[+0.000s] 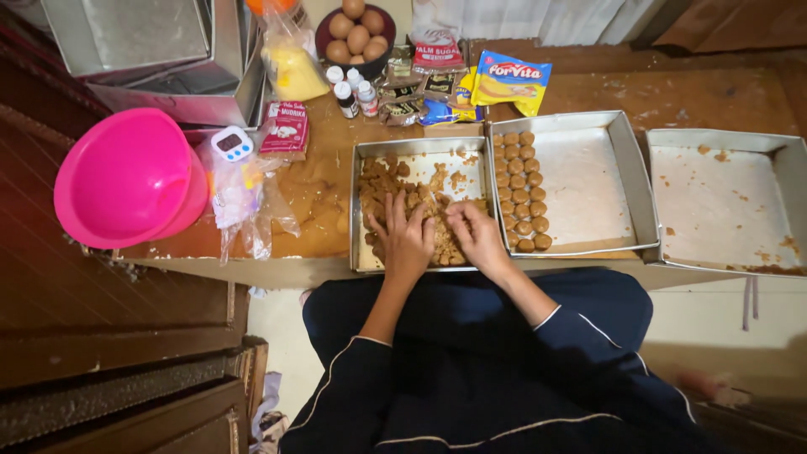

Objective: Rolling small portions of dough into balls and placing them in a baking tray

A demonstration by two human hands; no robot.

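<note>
Both hands lay in the dough tray point(363, 151), long axis running left-right. The left hand point(407, 240) spread its fingers over brown crumbly dough point(382, 181); the right hand point(477, 235) curled its fingers, pinching a lump. Just right of that tray, rolled balls point(521, 192) lined the middle tray point(626, 160).

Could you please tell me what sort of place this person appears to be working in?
Probably a home kitchen: a low wooden table holds metal baking trays, a bowl of eggs and dough balls.

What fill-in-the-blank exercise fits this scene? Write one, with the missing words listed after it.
1. Both the left hand and the right hand rest in the tray of brown ____.
2. The rolled dough balls sit in ____ columns in the middle tray.
3. The big bowl at the table's left end is ____.
4. The dark bowl at the far edge holds ____.

Missing words: dough; two; pink; eggs
</note>
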